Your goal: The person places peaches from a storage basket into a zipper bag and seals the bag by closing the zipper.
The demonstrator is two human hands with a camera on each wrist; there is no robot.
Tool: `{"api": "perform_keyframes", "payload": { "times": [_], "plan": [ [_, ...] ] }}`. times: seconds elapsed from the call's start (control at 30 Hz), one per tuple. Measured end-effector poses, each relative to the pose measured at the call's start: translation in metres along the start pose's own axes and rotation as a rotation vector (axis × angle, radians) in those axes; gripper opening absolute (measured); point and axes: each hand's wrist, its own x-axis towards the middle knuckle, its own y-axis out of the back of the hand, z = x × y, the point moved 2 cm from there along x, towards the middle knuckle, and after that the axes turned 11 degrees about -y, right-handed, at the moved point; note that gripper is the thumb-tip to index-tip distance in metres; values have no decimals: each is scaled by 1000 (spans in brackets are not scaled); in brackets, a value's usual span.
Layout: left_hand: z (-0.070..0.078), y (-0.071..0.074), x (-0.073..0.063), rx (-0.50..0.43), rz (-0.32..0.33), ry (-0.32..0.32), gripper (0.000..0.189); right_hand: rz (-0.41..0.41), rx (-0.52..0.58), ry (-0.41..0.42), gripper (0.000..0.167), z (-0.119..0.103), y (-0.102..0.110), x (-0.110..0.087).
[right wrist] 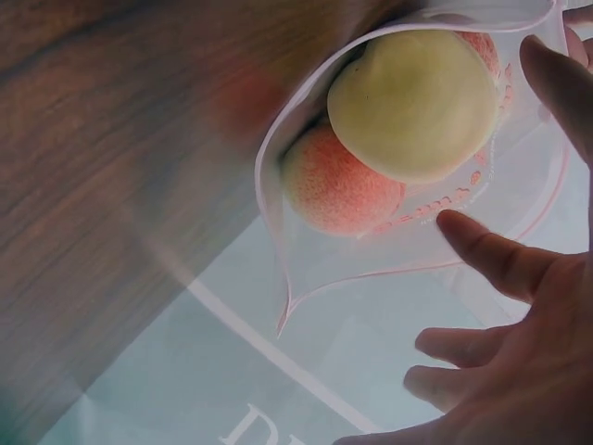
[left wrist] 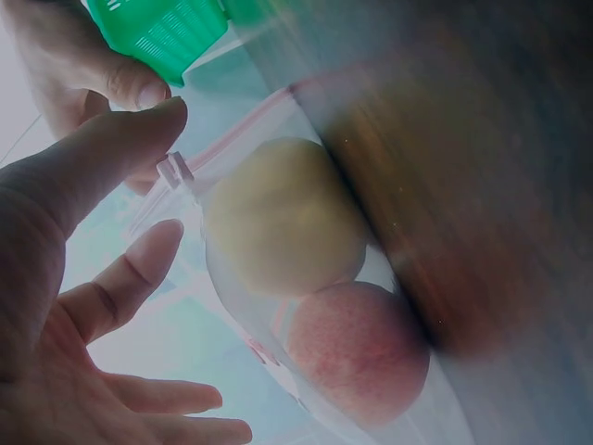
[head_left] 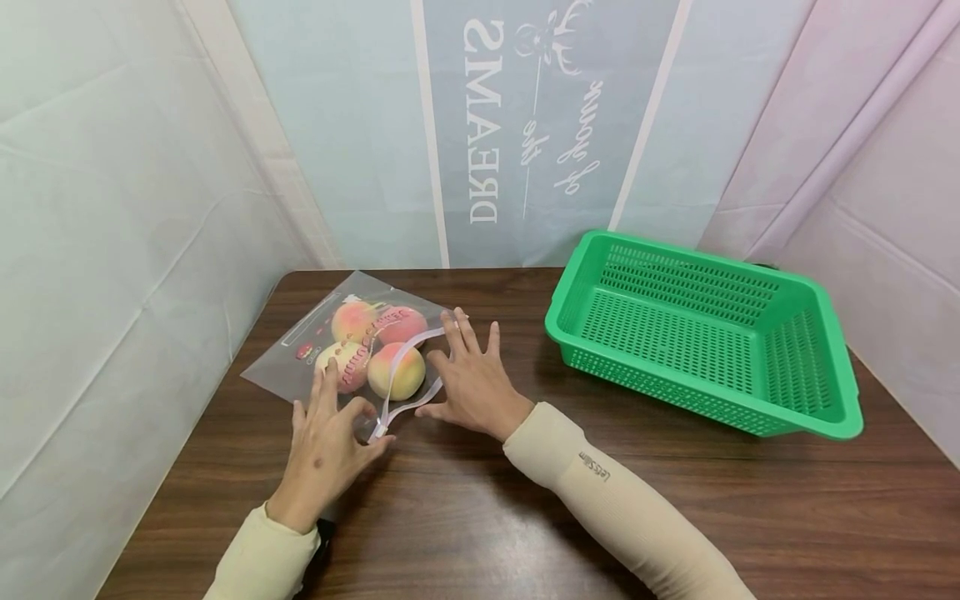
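A clear zip bag (head_left: 279, 368) with red print lies on the table, holding several yellow-and-red peaches (head_left: 407, 379). Its white-edged mouth gapes toward the person, as the right wrist view also shows. A small zip slider (left wrist: 174, 171) sits at the mouth's left corner. My left hand (head_left: 321, 454) is at that corner, thumb and index finger spread on either side of the slider, the other fingers loosely extended over the bag. At the mouth's right end is my right hand (head_left: 480, 383), its fingers spread and fingertips right at the bag's edge.
To the right on the brown wooden table (head_left: 480, 533) stands a green perforated plastic basket (head_left: 667, 387) with nothing in it. Cloth walls close off the back and both sides; the back cloth (head_left: 555, 133) bears mirrored lettering.
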Motion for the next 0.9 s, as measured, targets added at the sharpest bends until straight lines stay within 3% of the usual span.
{"api": "perform_keyframes", "payload": {
  "times": [0.23, 0.63, 0.9],
  "plan": [
    [1, -1, -1, 11, -47, 24, 41, 74, 12, 83, 66, -2, -2, -5],
    [5, -1, -2, 13, -118, 31, 35, 155, 71, 282, 38, -7, -8, -10],
    [6, 2, -1, 3, -127, 39, 33, 247, 103, 405, 33, -12, -10, -11]
  ]
}}
